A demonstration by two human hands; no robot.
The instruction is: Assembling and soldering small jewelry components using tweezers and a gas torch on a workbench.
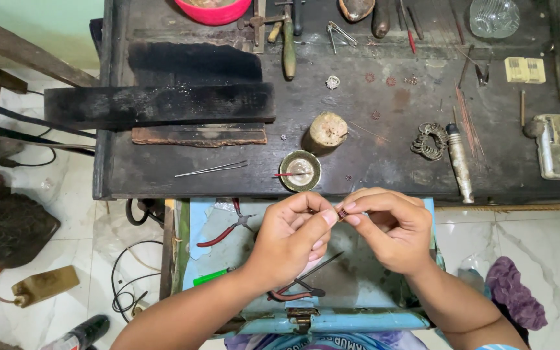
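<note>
We pinch a tiny dark-red ring piece (343, 212) between both grips: our left hand (290, 236) and right hand (390, 227) each close thumb and forefinger on it, above an open light-blue drawer (371, 304). Red-handled pliers (228, 230) lie in that drawer. Beyond, on the dark worktop (384, 155), sit a small brass dish (300, 170) and a wooden stub (327, 129).

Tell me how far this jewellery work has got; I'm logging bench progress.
Looks done: several small round filigree pieces lie on the dark workbench. In hand: left hand and right hand pinch one small reddish piece together. Left: red-handled pliers and tweezers lie unused.
</note>
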